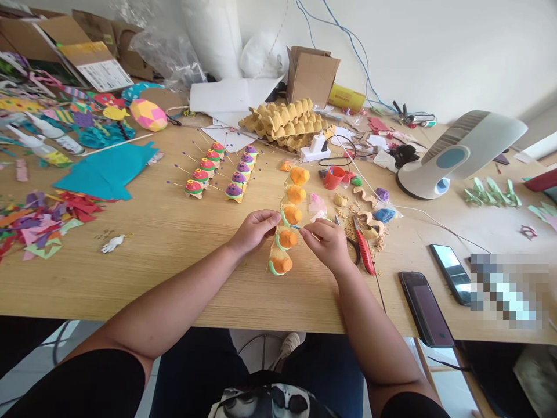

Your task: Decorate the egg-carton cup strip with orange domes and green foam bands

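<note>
Strip (291, 216) of five orange-topped cups: between hands, at table's (174, 244) near side. Left hand (256, 229): thumb and forefinger pinching strip's left edge beside middle cup. Right hand (326, 239): fingertips grasping thin blue tool (295, 226), tip at middle cup; contact unclear. Left of strip: pin-studded purple row (241, 173) and red row (205, 168). Just beyond right hand: red cutter (364, 246). Farther back: red bucket (333, 179), fan (452, 157).

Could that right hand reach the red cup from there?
Probably yes: the red cup stands just beyond the right hand, nothing tall between them, though its fingers hold a thin blue stick.
</note>
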`<move>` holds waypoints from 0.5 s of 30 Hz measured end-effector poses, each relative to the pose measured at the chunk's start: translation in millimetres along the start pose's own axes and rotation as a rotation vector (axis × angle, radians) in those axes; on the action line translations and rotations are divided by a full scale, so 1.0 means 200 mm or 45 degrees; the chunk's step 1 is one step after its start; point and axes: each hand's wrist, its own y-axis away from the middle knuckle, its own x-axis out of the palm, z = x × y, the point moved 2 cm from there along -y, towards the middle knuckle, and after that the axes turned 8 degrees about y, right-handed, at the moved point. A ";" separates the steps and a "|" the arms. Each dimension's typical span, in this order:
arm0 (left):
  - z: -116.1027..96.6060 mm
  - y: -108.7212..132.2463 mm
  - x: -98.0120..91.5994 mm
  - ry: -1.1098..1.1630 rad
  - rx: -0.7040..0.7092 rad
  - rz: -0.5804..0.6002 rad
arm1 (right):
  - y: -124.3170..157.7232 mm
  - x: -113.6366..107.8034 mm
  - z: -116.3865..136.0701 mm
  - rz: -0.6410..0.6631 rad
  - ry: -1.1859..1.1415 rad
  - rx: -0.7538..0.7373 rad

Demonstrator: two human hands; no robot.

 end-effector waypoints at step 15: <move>-0.04 0.03 0.04 0.130 -0.295 0.177 | 0.01 0.03 -0.01 -0.062 -0.109 0.005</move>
